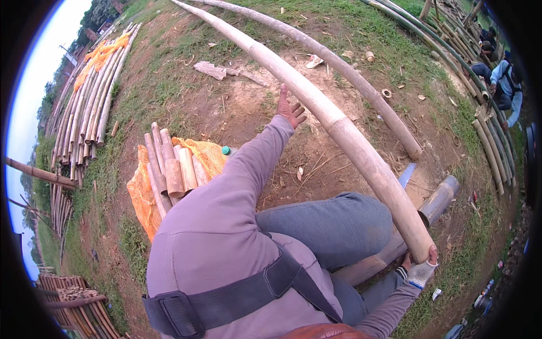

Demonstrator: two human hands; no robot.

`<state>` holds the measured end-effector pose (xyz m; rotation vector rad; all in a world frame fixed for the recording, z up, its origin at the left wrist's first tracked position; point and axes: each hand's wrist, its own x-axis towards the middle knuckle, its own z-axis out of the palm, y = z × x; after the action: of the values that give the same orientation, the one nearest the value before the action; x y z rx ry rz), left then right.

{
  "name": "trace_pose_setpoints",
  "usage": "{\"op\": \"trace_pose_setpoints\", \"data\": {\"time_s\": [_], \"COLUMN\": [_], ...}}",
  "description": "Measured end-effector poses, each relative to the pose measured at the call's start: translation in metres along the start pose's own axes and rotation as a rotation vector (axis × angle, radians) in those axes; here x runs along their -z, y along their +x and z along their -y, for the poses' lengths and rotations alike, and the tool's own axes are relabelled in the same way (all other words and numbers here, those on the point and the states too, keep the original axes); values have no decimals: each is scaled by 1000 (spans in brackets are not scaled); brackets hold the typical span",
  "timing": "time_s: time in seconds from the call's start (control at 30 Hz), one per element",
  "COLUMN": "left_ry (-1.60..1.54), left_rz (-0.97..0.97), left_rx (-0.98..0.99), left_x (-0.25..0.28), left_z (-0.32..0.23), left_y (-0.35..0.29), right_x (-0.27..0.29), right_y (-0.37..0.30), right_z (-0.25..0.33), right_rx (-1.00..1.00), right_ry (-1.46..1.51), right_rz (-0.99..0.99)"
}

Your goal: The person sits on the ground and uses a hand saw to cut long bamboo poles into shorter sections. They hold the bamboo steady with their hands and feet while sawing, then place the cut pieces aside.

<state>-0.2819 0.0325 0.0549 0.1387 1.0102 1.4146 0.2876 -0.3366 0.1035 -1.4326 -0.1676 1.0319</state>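
A long, pale bamboo pole (pixel 339 127) runs from the far upper left down to my right side, passing over a darker bamboo piece (pixel 395 248) on the ground. At its near end, my right hand (pixel 422 272), in a whitish fingerless-looking glove, grips the cut end from below. My left hand (pixel 290 110) is bare and stretched out along the pole's left side, with thumb and fingers spread and nothing held. Whether it touches the pole I cannot tell. Just right of the pole shows a saw blade (pixel 406 175), its handle hidden.
A second pole (pixel 361 85) lies to the right. Cut bamboo lengths (pixel 180 169) rest on orange netting (pixel 141 186) beside a green-capped item (pixel 226 150). Bamboo stacks (pixel 93 101) stand at left, more poles (pixel 491 147) at right, near a person in blue (pixel 505 85).
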Motion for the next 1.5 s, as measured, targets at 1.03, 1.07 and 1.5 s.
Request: {"op": "trace_pose_setpoints", "data": {"time_s": [1.03,1.07,1.5], "left_ry": [2018,2053,2135], "left_rz": [1370,1417,1489], "left_rx": [-1503,-1334,-1012], "left_x": [-183,-186,-206], "left_z": [110,119,294], "left_y": [-129,-116,-126], "right_x": [167,180,167], "right_y": [43,50,-105], "right_z": [48,53,-55], "right_rx": [490,508,-33], "right_ry": [745,711,-1338], "right_rz": [-439,-464,-534]}}
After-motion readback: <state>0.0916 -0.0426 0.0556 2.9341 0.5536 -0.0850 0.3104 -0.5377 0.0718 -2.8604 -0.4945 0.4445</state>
